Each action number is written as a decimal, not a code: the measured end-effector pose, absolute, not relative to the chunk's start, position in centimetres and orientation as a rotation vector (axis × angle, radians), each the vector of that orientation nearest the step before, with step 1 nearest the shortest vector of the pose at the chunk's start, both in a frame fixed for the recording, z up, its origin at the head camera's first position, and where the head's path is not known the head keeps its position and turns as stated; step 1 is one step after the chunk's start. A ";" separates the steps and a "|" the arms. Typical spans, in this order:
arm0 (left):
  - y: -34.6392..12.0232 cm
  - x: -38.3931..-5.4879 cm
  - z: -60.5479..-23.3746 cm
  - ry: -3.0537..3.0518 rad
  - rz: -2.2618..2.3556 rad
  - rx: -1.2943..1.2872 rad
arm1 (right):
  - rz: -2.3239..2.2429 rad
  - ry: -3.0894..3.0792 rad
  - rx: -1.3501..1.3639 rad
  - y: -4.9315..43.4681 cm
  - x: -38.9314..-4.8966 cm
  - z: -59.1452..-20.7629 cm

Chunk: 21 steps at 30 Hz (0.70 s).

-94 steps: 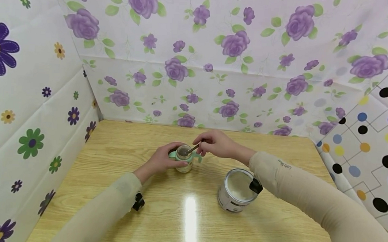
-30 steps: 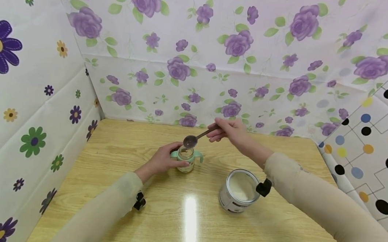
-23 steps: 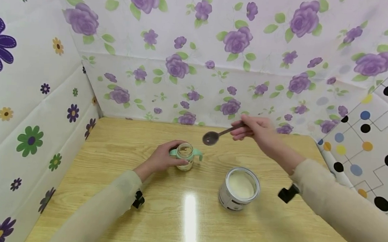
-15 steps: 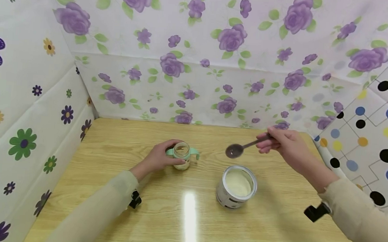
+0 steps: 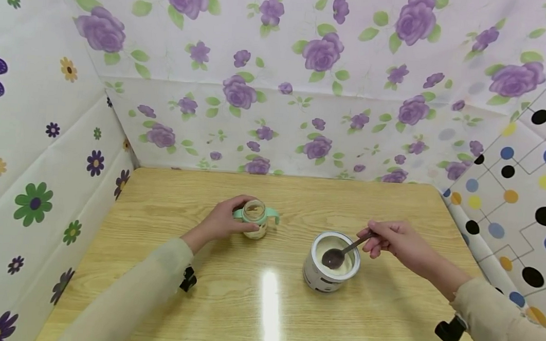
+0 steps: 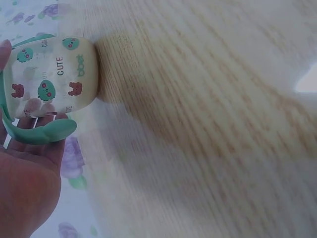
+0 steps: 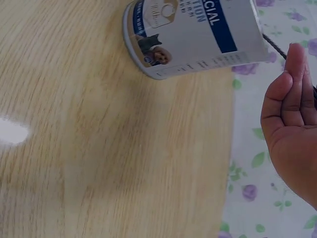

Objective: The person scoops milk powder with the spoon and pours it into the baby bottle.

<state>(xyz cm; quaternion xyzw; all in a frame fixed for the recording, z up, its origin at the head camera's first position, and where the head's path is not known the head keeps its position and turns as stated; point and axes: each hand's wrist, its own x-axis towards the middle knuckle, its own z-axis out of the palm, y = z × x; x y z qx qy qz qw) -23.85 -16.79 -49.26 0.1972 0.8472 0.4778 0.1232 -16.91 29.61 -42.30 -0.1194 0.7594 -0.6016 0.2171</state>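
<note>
In the head view my left hand (image 5: 224, 219) holds a small clear baby bottle (image 5: 256, 231) with a green collar and side handles, its mouth uncovered. Cartoon faces and the word CUTE are printed on the bottle (image 6: 54, 74) in the left wrist view, with pale powder toward its base. My right hand (image 5: 401, 244) pinches a dark brown spoon (image 5: 333, 257) by its handle. The spoon's bowl lies inside the rim of an open tin of cream-coloured powder (image 5: 318, 276). A puppy and kitten picture marks the tin (image 7: 198, 34) in the right wrist view.
The wooden table (image 5: 229, 302) carries the bottle on the left and the tin on the right. A floral cloth (image 5: 285, 114) hangs along the far edge, with patterned cloths at both sides. A bright light reflection crosses the front middle.
My right hand has moved the spoon from the bottle's mouth rightward, then down into the tin's opening. My left hand has stayed around the bottle.
</note>
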 end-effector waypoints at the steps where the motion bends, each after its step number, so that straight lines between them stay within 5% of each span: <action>1: -16.8 -23.9 -49.2 2.471 1.388 0.578 | -1.658 2.110 -0.325 29.5 -17.0 -42.5; 13: -17.8 -24.2 -48.1 2.503 1.290 0.588 | -1.445 2.210 -0.285 29.8 -18.0 -43.7; 21: -22.0 -23.6 -41.9 2.650 1.103 0.671 | -1.238 2.502 -0.396 32.0 -18.5 -39.6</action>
